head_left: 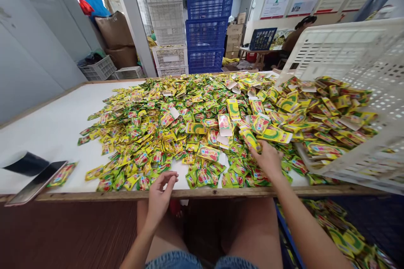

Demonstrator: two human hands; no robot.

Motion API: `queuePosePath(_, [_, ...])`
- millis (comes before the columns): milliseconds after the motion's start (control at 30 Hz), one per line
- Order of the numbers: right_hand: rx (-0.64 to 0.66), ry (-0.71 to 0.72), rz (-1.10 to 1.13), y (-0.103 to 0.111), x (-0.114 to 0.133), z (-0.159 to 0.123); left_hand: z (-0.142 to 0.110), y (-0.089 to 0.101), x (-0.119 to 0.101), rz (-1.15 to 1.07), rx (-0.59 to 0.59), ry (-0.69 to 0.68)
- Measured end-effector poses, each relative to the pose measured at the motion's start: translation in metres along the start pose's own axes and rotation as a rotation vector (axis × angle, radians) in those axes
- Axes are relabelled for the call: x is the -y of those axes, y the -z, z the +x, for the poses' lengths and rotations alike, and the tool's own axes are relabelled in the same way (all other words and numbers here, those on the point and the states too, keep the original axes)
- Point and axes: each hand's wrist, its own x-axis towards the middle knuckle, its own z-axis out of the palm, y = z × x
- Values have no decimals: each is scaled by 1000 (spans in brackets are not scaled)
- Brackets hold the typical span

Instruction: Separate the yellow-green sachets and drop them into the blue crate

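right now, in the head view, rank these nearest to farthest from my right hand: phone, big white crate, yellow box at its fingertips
1. Yellow box, touching the right hand
2. Big white crate, right side of the table
3. Phone, far left, front edge

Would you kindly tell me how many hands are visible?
2: the left hand over the table edge, the right hand holding a yellow box. The far person has theirs hidden.

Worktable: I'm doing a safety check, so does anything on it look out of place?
Yes. The phone lies aslant, one end over the wooden table edge, so it might get knocked off. The white crate looks tipped, cartons spread from its open side.
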Motion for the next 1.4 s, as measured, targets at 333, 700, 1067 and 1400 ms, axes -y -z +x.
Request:
queuePosePath(333, [816, 434, 1010, 48, 129, -118, 6, -45, -21, -479, 291, 265])
queuePosePath(700, [419, 488, 428, -58, 187, -80, -5, -8, -28, -607, -60, 446])
queuePosePath(1067, [560, -16, 964, -30, 115, -90, -3, 2, -21, -493, 88, 477])
queuePosePath(1400, [583, 361, 668, -23, 119, -79, 14, -19, -28, -229, 301, 439])
